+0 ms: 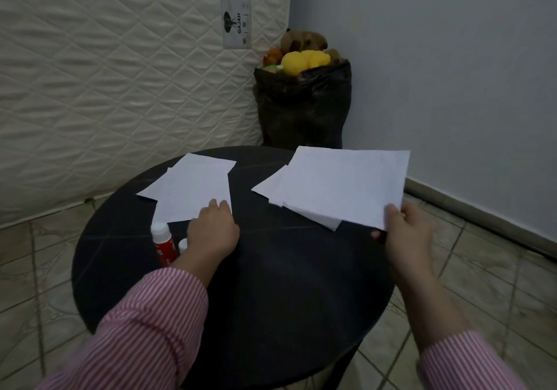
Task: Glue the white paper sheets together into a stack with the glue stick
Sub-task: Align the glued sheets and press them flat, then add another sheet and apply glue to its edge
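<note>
Right hand (407, 236) grip pinches near corner of top sheet (346, 184) lifted off right pile, left hand (212, 233) fingers flat on left stack (193, 187), glue stick (164, 243) upright on surface (271, 284) just left of that hand.

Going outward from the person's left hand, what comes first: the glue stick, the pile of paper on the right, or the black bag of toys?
From the left hand:
1. Red-and-white glue stick, just to its left.
2. Right-hand pile of white paper sheets, across the round black table.
3. Black plastic bag of toys, on the floor beyond.
</note>
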